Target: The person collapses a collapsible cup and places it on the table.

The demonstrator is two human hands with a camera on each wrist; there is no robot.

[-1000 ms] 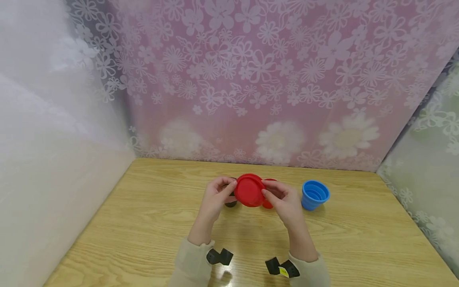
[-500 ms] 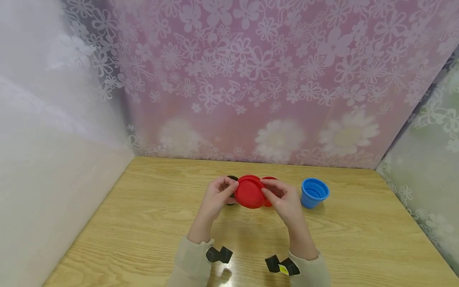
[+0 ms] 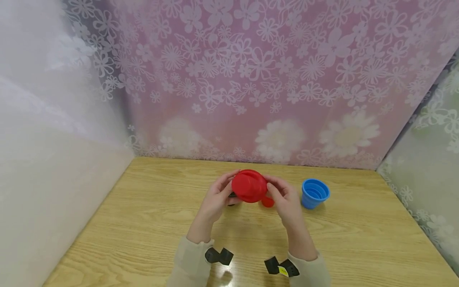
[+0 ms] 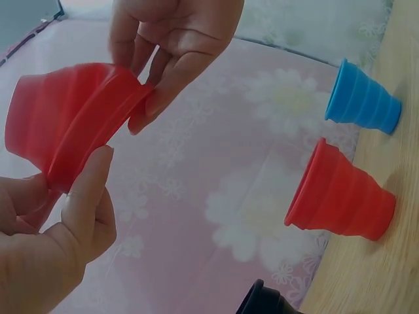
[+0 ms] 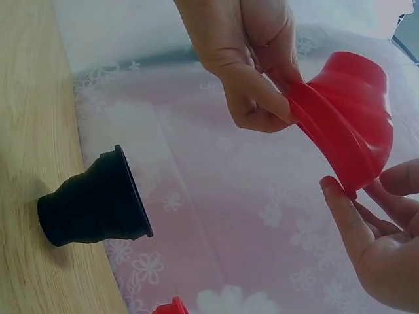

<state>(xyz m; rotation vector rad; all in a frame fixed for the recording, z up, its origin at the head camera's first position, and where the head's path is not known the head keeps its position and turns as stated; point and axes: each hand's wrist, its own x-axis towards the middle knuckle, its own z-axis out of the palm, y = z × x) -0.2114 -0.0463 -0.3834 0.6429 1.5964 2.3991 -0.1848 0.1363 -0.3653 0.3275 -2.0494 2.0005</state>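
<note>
Red cup point(image 3: 247, 186) | left fingers point(image 4: 89, 183): clamped on rim point(image 5: 327, 139) | right fingers point(image 5: 342, 212): clamped on rim, opposite side

Beige sleeves point(image 3: 191, 260), black wrist blocks point(image 3: 213, 255), yellow label point(image 3: 283, 271), possibly printed

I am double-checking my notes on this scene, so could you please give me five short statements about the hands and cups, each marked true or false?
1. The left hand and right hand both grip one red collapsible cup. True.
2. On the wooden table, a second red collapsible cup stands between the black collapsible cup and the blue collapsible cup. True.
3. The blue collapsible cup lies on its side. False: it stands upright.
4. The gripped cup's narrow base faces the head camera. True.
5. The gripped cup rests on the table. False: it is held above it.
</note>
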